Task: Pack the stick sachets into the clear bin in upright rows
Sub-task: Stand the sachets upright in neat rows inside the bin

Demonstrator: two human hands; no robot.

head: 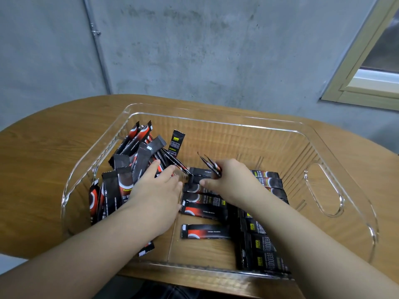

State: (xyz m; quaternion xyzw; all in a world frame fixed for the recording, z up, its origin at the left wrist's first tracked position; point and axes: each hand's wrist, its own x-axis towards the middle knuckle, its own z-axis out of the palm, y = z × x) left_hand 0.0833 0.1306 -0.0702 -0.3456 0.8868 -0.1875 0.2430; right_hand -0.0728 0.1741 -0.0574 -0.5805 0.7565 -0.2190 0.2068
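A clear plastic bin (336,162) stands on a wooden table. Inside it, at the left, several black-and-red stick sachets (127,169) lean upright against the wall. My left hand (157,186) lies with straight fingers against that leaning group. More sachets (205,210) lie flat on the bin floor in the middle and toward the near right. My right hand (228,180) grips a small bunch of sachets (210,164), their ends sticking up and to the left from my fist. Both forearms reach into the bin from the near side.
The bin has an oval handle cutout (323,188) in its right wall, and its right half holds nothing. The round wooden table (54,134) ends close behind the bin at a grey concrete wall (194,50). A window frame (367,78) sits at the upper right.
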